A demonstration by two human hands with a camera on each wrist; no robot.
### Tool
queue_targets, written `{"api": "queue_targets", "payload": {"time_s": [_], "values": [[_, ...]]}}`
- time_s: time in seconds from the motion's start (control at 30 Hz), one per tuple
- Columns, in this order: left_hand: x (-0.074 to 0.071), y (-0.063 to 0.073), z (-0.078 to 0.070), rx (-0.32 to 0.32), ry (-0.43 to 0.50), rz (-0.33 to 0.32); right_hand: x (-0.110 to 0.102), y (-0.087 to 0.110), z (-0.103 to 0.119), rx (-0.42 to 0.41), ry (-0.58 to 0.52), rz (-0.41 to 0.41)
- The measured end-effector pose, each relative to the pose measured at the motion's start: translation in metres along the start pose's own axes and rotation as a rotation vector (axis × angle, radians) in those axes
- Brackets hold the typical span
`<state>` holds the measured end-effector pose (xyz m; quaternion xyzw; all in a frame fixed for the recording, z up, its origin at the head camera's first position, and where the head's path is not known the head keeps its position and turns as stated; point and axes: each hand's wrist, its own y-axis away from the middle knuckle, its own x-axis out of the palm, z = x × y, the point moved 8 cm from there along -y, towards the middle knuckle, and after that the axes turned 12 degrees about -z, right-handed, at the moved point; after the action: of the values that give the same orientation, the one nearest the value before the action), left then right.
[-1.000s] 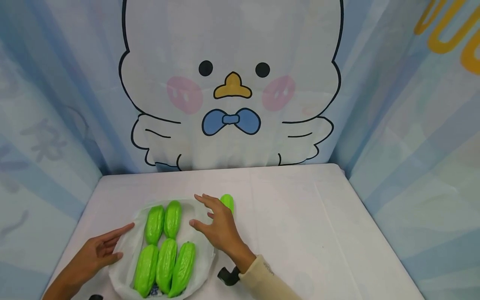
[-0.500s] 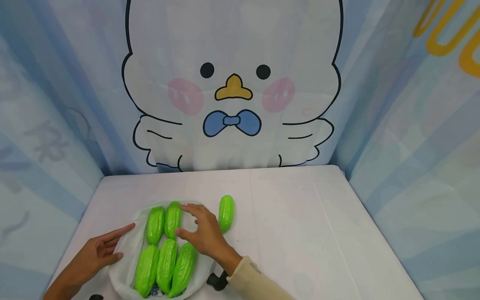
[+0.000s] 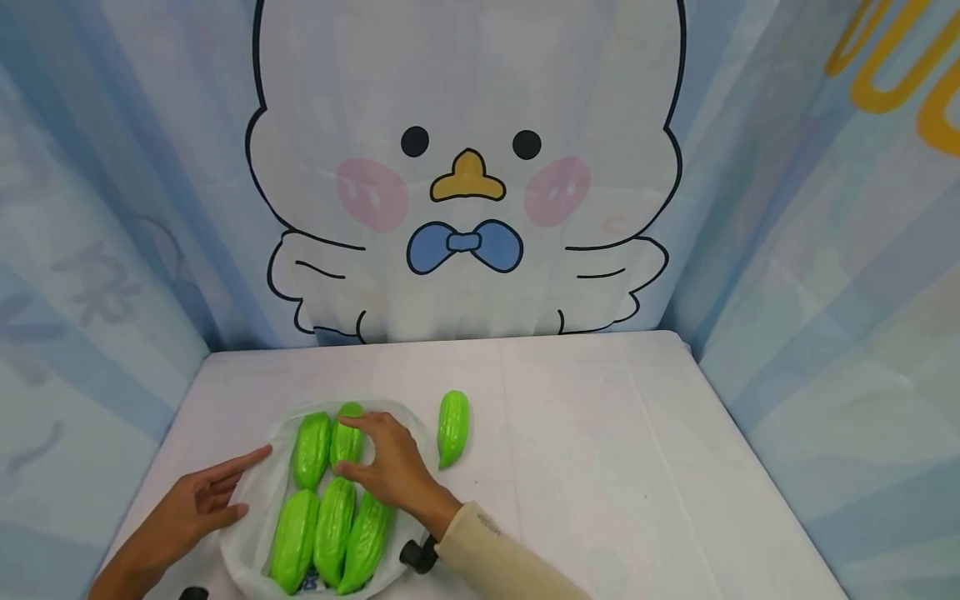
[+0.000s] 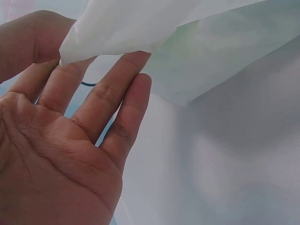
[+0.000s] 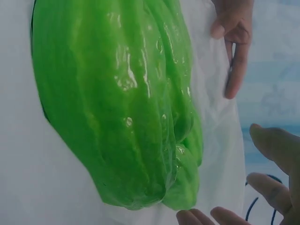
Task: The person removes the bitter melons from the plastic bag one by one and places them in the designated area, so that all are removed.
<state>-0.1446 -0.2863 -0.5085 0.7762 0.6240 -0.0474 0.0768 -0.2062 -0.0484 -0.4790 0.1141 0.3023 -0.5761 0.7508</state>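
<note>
Several glossy green ridged toy bitter melons [image 3: 293, 542] lie in two rows in a white plastic bag [image 3: 247, 533] whose mouth is spread open. My left hand [image 3: 191, 508] touches the bag's left rim with straight fingers. In the left wrist view, the thin plastic [image 4: 126, 28] hangs over those fingers. My right hand [image 3: 390, 462] is over the upper middle bitter melon [image 3: 347, 442], thumb and fingers spread apart and partly covering it. The right wrist view shows a bitter melon [image 5: 112, 103] up close, with my right hand's fingertips [image 5: 220, 215] apart from it.
One more bitter melon [image 3: 453, 429] lies outside the bag, right of it on the white-covered table [image 3: 600, 467]. A black wrist-camera piece [image 3: 418, 556] sits under my right wrist. Behind and beside the table hang printed curtains [image 3: 465, 283].
My right hand has moved left from the bag's right rim to over the upper middle bitter melon, leaving the one outside the bag fully visible. The left hand stays at the rim.
</note>
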Motion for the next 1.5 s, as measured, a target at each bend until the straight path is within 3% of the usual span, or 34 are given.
{"api": "queue_targets", "payload": {"time_s": [0.23,0.93,1.23,1.5], "values": [[-0.001,-0.002,0.0,-0.044,-0.041,-0.024,0.01,-0.007,-0.002,0.006,0.075,0.027],[0.003,0.002,-0.002,-0.021,0.029,0.008,0.029,-0.026,-0.02,0.089,0.105,0.007],[0.003,0.003,0.004,-0.097,-0.009,-0.024,0.035,-0.028,-0.025,0.098,0.066,-0.011],[0.001,0.003,0.004,-0.096,-0.033,-0.04,0.033,-0.029,-0.026,0.147,0.031,-0.033]]}}
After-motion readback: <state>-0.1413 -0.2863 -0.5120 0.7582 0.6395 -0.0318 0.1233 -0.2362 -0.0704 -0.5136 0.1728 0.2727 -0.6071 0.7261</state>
